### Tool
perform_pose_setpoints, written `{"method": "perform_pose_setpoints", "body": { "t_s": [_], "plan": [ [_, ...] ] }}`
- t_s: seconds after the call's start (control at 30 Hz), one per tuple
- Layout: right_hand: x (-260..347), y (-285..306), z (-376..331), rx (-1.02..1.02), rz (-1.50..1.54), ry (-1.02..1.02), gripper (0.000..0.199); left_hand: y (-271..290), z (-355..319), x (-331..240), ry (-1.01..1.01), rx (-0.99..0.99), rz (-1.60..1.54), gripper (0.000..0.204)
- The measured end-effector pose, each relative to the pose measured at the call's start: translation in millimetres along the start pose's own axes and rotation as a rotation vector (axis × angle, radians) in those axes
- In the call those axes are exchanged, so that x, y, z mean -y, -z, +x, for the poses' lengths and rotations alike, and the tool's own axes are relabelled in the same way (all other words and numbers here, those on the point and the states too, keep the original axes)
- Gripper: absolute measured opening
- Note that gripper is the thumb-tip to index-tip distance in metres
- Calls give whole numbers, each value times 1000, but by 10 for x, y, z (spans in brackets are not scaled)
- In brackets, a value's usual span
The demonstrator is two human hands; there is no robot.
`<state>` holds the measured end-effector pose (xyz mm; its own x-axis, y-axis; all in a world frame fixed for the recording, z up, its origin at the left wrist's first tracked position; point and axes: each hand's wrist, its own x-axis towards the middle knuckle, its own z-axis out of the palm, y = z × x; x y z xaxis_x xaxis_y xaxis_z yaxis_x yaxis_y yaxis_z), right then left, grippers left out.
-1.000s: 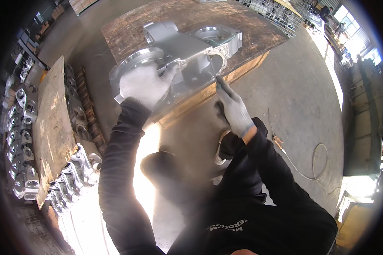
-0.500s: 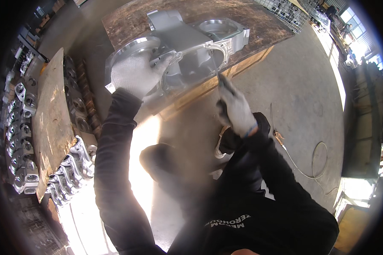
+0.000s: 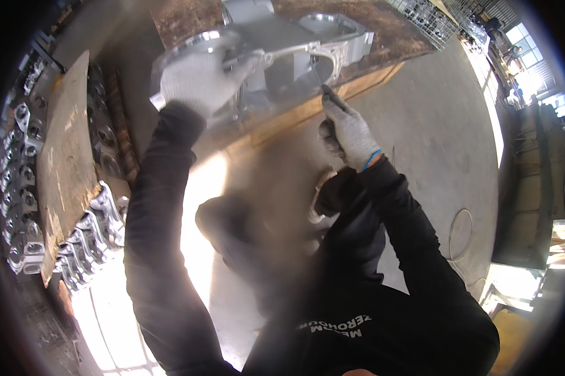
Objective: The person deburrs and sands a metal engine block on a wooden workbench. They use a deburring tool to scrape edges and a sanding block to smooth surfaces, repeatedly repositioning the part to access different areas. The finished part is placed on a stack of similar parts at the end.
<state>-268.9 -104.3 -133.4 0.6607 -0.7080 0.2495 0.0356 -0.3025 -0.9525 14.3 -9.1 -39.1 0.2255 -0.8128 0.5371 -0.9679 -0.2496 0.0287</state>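
A large silver metal casting (image 3: 275,39) with round openings lies on a brown wooden bench top. My left hand (image 3: 198,81), in a whitish work glove, grips its near left end beside a ring-shaped opening; the thumb stretches along the inner edge, and motion blurs the fingers. My right hand (image 3: 351,133), gloved and dark-stained at the fingers, hovers by the bench's front edge, just below the casting's right opening. Its fingers are curled closed, with the index finger pointing up toward the casting. What they hold is too small and blurred to name.
At left, a worn wooden board (image 3: 68,169) stands between rows of silver castings (image 3: 25,200). A wire basket (image 3: 428,19) of metal parts is at the far right. A looped cable (image 3: 462,235) lies on the concrete floor. My knees are below the bench edge.
My right hand has drawn slightly back from the casting; a thin tip that showed above its fingers is no longer distinct. The casting and my left hand sit slightly higher in view.
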Motion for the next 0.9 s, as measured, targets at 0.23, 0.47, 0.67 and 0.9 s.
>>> {"method": "perform_pose_setpoints", "body": {
  "t_s": [0.23, 0.47, 0.67, 0.9],
  "plan": [
    [-368, -292, 56, -102, -80, -11, 59, -4, -20, 37, 32, 99, -37, 63],
    [-346, -410, -310, -252, -143, -223, 57, 3, -10, 59, 12, 88, 82, 69],
    [111, -6, -424, -194, -600, -136, 50, 41, -14, -2, 54, 121, -19, 71],
    [138, 89, -254, -86, -716, -185, 54, 354, 55, 22, 40, 338, -188, 69]
  ]
}}
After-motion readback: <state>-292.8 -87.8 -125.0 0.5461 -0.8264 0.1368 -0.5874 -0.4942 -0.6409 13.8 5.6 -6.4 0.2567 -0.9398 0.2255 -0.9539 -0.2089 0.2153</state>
